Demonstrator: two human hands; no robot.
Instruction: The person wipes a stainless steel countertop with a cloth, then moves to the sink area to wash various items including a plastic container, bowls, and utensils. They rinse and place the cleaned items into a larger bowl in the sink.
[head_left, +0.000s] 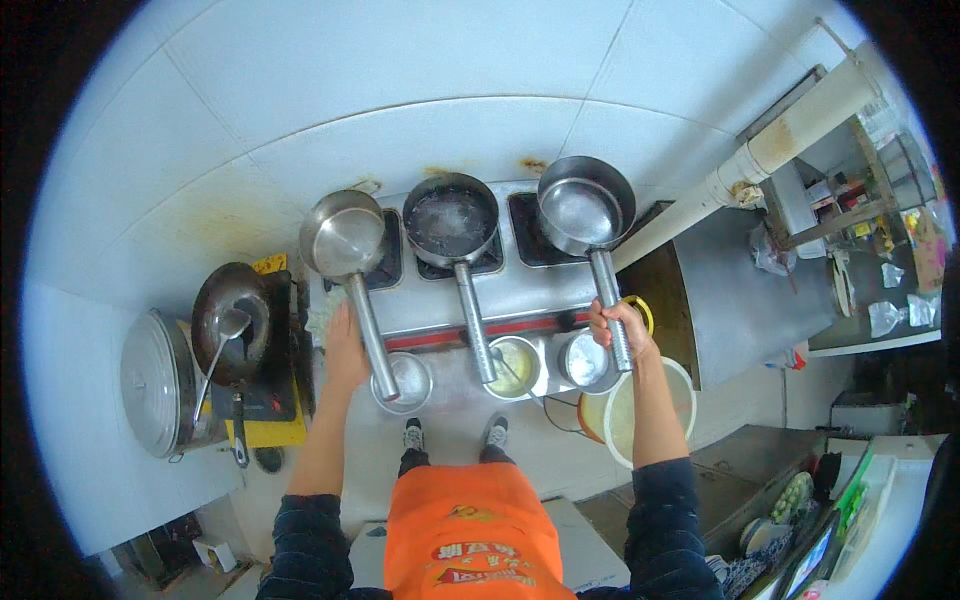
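My right hand is closed around the ribbed metal handle of the right saucepan, which is at the right burner; I cannot tell if its base is lifted. My left hand is at the stove's left edge, over a pale cloth, beside the handle of the left saucepan. Its fingers are partly hidden, so whether they grip the cloth is unclear. Between these, the middle saucepan sits on its burner with dark, bubbly-looking contents. All three handles point towards me across the steel gas stove.
Along the stove's front ledge stand a left metal bowl, a bowl of yellowish liquid with a ladle, and a right bowl. A wok and lidded pot stand left. A white bucket and pipe are right.
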